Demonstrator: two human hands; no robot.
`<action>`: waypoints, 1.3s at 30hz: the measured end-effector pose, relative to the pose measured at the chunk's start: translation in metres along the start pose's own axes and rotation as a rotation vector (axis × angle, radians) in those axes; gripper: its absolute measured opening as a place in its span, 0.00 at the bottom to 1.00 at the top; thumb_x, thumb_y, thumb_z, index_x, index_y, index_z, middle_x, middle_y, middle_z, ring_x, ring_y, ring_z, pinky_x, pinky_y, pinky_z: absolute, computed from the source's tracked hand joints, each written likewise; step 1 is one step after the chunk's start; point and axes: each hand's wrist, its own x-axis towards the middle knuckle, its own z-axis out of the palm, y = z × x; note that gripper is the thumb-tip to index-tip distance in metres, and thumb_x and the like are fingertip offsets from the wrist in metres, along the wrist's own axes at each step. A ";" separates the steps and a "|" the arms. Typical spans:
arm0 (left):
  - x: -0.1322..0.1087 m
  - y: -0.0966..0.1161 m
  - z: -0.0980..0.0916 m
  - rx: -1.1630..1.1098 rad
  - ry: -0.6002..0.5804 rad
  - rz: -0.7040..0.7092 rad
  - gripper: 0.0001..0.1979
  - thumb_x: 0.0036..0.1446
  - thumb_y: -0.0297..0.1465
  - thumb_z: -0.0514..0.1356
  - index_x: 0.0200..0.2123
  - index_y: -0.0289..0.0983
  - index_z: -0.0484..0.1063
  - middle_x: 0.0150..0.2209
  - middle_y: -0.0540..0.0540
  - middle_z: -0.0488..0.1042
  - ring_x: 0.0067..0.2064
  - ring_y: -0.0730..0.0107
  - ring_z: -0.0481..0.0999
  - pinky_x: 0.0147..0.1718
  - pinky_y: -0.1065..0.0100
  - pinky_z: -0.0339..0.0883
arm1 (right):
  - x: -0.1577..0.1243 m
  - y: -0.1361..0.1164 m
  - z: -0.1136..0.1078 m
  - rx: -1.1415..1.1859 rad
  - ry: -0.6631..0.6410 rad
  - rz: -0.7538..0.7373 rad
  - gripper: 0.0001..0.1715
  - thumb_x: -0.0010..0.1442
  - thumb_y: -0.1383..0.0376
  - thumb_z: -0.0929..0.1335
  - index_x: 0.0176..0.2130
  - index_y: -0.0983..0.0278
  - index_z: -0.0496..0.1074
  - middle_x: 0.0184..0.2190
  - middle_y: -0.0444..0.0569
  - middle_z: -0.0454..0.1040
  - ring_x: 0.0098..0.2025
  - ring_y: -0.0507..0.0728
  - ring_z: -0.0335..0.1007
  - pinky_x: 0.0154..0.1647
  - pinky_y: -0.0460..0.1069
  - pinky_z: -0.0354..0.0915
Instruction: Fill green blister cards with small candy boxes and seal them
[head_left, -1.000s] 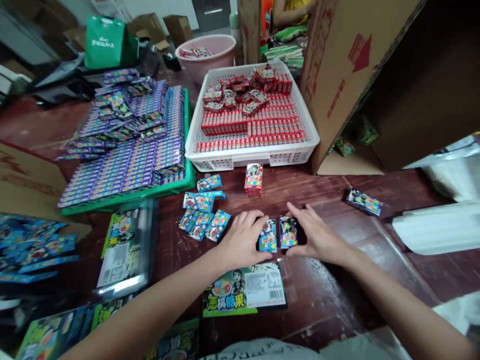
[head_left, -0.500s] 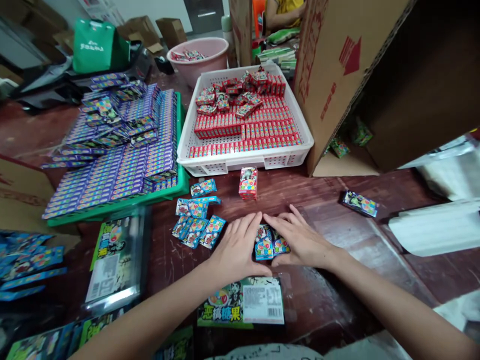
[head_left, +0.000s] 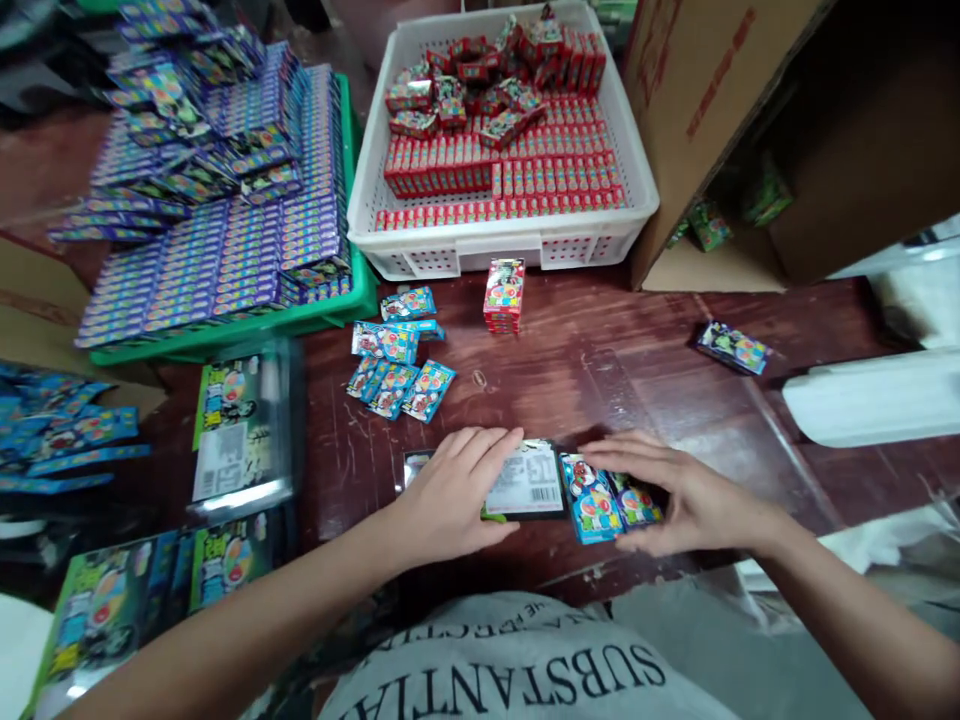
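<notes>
Paired boxes: From my remote seat I judge the work partway – the blue candy box (head_left: 592, 503) and the black-and-purple candy box (head_left: 636, 500) are already side by side, by the tabletop's (head_left: 570, 370) near edge and just right of the printed pack (head_left: 529, 482).
Boxes apart: The loose blue boxes (head_left: 427, 390) lie left of centre, the red box stack (head_left: 504, 293) stands in front of the white basket (head_left: 499, 250), and a lone dark box (head_left: 733, 346) lies toward the right edge; none of these is with the pair.
Box direction: The pair's long axes run from near edge to far edge, far ends leaning slightly left, picture faces up.
Pack direction: It lies flat, long axis roughly along the near edge, its barcode end toward the boxes.
Right hand (head_left: 690, 497): Fingers closed about the pair, reaching across the far ends, with the thumb at the near end of the dark one.
Left hand (head_left: 454, 490): Fingers laid over the pack, thumb by its near edge – I cannot tell whether they grip or only rest.
Clear case (head_left: 236, 430): Similar print, toward the left edge; whether it is filled, I cannot tell.
</notes>
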 end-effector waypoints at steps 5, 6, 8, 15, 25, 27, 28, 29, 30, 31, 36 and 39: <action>0.006 -0.001 0.002 0.010 -0.033 0.073 0.48 0.54 0.41 0.69 0.71 0.40 0.48 0.66 0.38 0.63 0.64 0.47 0.62 0.64 0.48 0.58 | 0.001 0.007 0.006 -0.147 0.079 -0.056 0.47 0.59 0.52 0.75 0.70 0.55 0.58 0.65 0.53 0.68 0.66 0.66 0.62 0.66 0.66 0.62; 0.006 0.000 0.003 0.013 -0.034 0.066 0.48 0.53 0.40 0.69 0.71 0.40 0.48 0.66 0.38 0.63 0.64 0.47 0.62 0.64 0.48 0.58 | 0.003 0.009 0.007 -0.179 0.080 -0.064 0.46 0.60 0.52 0.74 0.70 0.56 0.58 0.65 0.53 0.68 0.66 0.66 0.61 0.66 0.66 0.62; 0.006 0.000 0.006 0.017 -0.042 0.054 0.49 0.52 0.39 0.70 0.71 0.40 0.48 0.66 0.38 0.63 0.64 0.47 0.63 0.64 0.48 0.58 | 0.005 0.011 0.008 -0.230 0.062 -0.078 0.45 0.62 0.52 0.72 0.71 0.58 0.57 0.66 0.54 0.68 0.67 0.67 0.60 0.66 0.67 0.62; 0.009 0.004 0.009 0.011 -0.011 -0.019 0.49 0.51 0.40 0.71 0.71 0.42 0.50 0.64 0.38 0.64 0.63 0.47 0.64 0.63 0.47 0.59 | 0.004 0.010 0.010 -0.273 0.163 -0.058 0.47 0.63 0.54 0.72 0.72 0.57 0.52 0.64 0.54 0.69 0.65 0.69 0.63 0.67 0.70 0.60; 0.016 0.003 0.013 0.063 0.084 -0.062 0.50 0.51 0.37 0.71 0.71 0.41 0.48 0.63 0.38 0.65 0.62 0.48 0.64 0.63 0.48 0.60 | -0.004 -0.008 0.028 -0.343 0.283 0.066 0.44 0.63 0.57 0.71 0.71 0.60 0.54 0.63 0.58 0.69 0.61 0.69 0.66 0.66 0.73 0.59; 0.016 0.003 0.013 0.061 0.098 -0.077 0.50 0.51 0.36 0.71 0.71 0.41 0.48 0.63 0.38 0.65 0.62 0.48 0.64 0.63 0.48 0.59 | -0.005 -0.010 0.030 -0.361 0.311 0.073 0.44 0.63 0.57 0.72 0.71 0.59 0.53 0.61 0.58 0.70 0.59 0.69 0.68 0.67 0.75 0.57; 0.016 0.003 0.013 0.057 0.100 -0.080 0.50 0.51 0.36 0.71 0.71 0.41 0.48 0.63 0.38 0.65 0.62 0.48 0.64 0.63 0.48 0.59 | -0.005 -0.011 0.031 -0.369 0.318 0.074 0.44 0.62 0.57 0.72 0.70 0.59 0.54 0.61 0.58 0.70 0.59 0.69 0.68 0.67 0.75 0.55; 0.015 0.003 0.013 0.051 0.093 -0.077 0.50 0.51 0.37 0.71 0.71 0.41 0.48 0.63 0.38 0.65 0.62 0.48 0.64 0.63 0.48 0.59 | -0.005 -0.011 0.032 -0.373 0.315 0.072 0.43 0.62 0.57 0.72 0.70 0.59 0.54 0.61 0.58 0.71 0.59 0.69 0.68 0.68 0.76 0.54; 0.014 0.003 0.013 0.042 0.077 -0.068 0.50 0.51 0.37 0.71 0.71 0.41 0.49 0.64 0.38 0.65 0.62 0.48 0.64 0.63 0.48 0.59 | -0.005 -0.010 0.032 -0.369 0.298 0.065 0.42 0.62 0.57 0.72 0.69 0.59 0.56 0.61 0.58 0.71 0.59 0.69 0.69 0.69 0.76 0.53; 0.014 0.003 0.013 0.032 0.056 -0.056 0.49 0.51 0.37 0.71 0.71 0.41 0.50 0.64 0.38 0.65 0.62 0.48 0.64 0.63 0.48 0.58 | -0.005 -0.009 0.032 -0.358 0.268 0.052 0.41 0.62 0.56 0.72 0.68 0.60 0.57 0.61 0.58 0.71 0.59 0.69 0.69 0.69 0.76 0.51; 0.012 0.003 0.014 0.001 -0.035 -0.054 0.48 0.50 0.41 0.71 0.70 0.43 0.54 0.65 0.39 0.65 0.62 0.46 0.64 0.62 0.45 0.57 | -0.004 0.003 0.025 -0.275 0.137 -0.020 0.39 0.61 0.52 0.72 0.65 0.61 0.62 0.60 0.57 0.72 0.62 0.67 0.68 0.72 0.73 0.47; 0.014 0.003 0.011 -0.007 -0.054 -0.074 0.49 0.49 0.41 0.71 0.70 0.43 0.54 0.66 0.39 0.64 0.62 0.46 0.63 0.61 0.46 0.57 | -0.007 0.009 0.015 -0.258 0.111 -0.013 0.40 0.60 0.53 0.73 0.66 0.59 0.61 0.62 0.56 0.70 0.63 0.67 0.67 0.72 0.74 0.44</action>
